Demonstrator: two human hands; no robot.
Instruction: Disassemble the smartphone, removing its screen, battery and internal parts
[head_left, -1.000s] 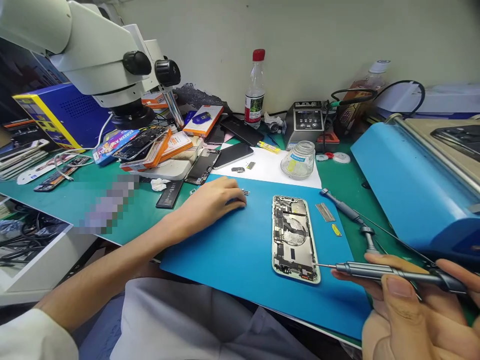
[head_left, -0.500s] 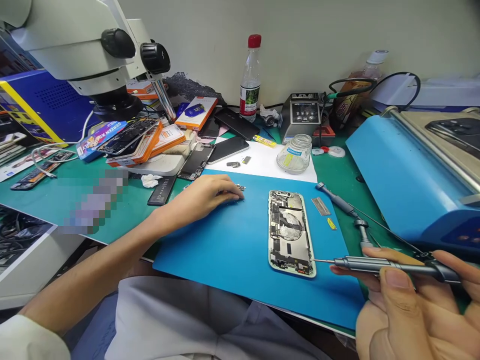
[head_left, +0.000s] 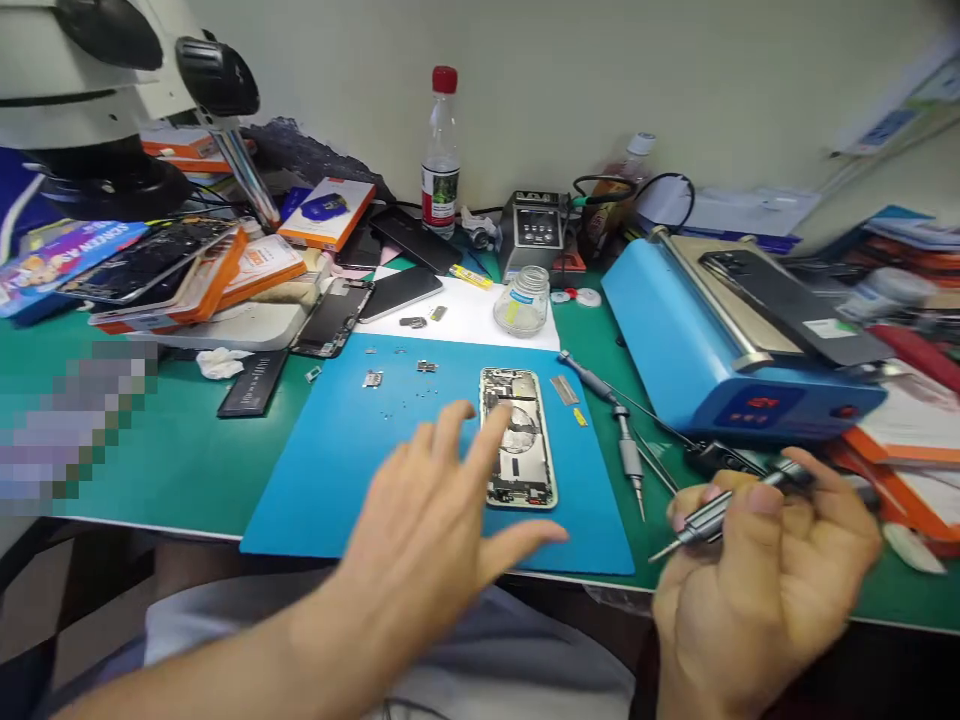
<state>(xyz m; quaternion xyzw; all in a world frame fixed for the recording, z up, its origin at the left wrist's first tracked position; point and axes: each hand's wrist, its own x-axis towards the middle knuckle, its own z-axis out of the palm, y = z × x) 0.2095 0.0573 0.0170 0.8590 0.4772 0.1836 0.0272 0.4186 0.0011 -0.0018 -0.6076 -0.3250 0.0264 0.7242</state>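
The right hand pinches a precision screwdriver between its fingers; the left hand, fingers spread, hangs partly over the opened smartphone on the blue mat. Farther back on the counter, a blue box reads "SCREEN", near stacked orange-edged boxes.

Left hand palm down, fingers spread, thumb out; right hand palm up, fingers curled inward.

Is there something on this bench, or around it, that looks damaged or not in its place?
Yes: a rough dark patch on the pale wall, behind the boxes, looks like damage. Also, small loose parts lie scattered on the blue mat, left of the opened phone.
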